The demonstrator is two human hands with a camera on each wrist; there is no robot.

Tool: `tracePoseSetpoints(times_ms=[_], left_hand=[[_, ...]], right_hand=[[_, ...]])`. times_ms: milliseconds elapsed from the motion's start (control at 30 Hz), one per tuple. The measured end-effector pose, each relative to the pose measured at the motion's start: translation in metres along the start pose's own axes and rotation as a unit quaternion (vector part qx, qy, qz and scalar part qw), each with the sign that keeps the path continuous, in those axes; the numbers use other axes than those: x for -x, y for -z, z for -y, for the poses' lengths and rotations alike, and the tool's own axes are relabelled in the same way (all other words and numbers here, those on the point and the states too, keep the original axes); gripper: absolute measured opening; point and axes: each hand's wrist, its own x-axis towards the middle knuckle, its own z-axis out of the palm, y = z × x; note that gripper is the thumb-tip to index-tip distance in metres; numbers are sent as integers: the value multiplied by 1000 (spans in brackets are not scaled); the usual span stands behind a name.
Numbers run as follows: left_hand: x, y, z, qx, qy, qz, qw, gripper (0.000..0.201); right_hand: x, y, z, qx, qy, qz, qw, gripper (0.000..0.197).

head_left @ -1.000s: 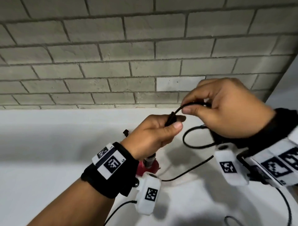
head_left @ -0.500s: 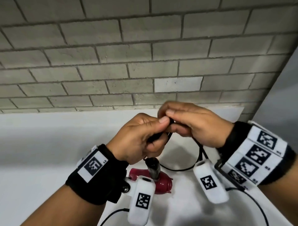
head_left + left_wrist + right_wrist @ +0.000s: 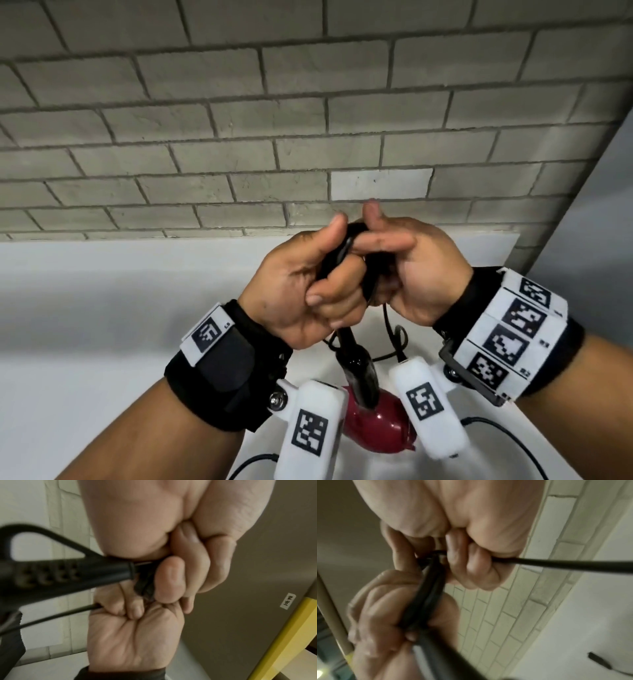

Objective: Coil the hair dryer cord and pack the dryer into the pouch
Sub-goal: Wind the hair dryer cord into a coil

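Note:
The hair dryer (image 3: 376,425) has a dark red body and a black handle (image 3: 356,370); it hangs below my hands, low over the white table. My left hand (image 3: 318,270) grips a bundle of black cord loops (image 3: 426,595) just past the handle's strain relief (image 3: 68,572). Pressed against it, my right hand (image 3: 376,236) has its fingers (image 3: 474,568) curled round the cord (image 3: 556,563). Slack cord (image 3: 387,322) drops between my wrists. The plug end (image 3: 599,661) lies on the table. No pouch is in view.
A white tabletop (image 3: 102,342) runs up to a grey brick wall (image 3: 239,137). A plain grey wall (image 3: 603,240) closes the right side. The left wrist view shows a yellow edge (image 3: 283,635) off to one side.
My right hand has swung in from the right with the cord and now presses against the left hand. Both hands sit closer to me, with the dryer hanging in full view below.

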Motion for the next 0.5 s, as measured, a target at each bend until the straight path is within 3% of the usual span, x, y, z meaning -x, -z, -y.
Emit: tracePoseSetpoints(times_ms=[33, 133, 233, 333, 500], left_hand=[[1, 1, -1, 5, -17, -12, 1000, 58], [2, 0, -7, 6, -68, -57, 996, 58], [2, 1, -16, 10, -115, -90, 989, 57], [2, 3, -24, 7, -146, -100, 984, 56], [2, 4, -29, -10, -171, -127, 977, 55]], right_hand=[[0, 2, -1, 31, 16, -8, 999, 24], [2, 10, -10, 122, 84, -38, 988, 30], [12, 14, -22, 337, 173, -34, 925, 24], [21, 7, -28, 469, 167, -21, 867, 20], [18, 4, -30, 410, 173, -118, 888, 6]])
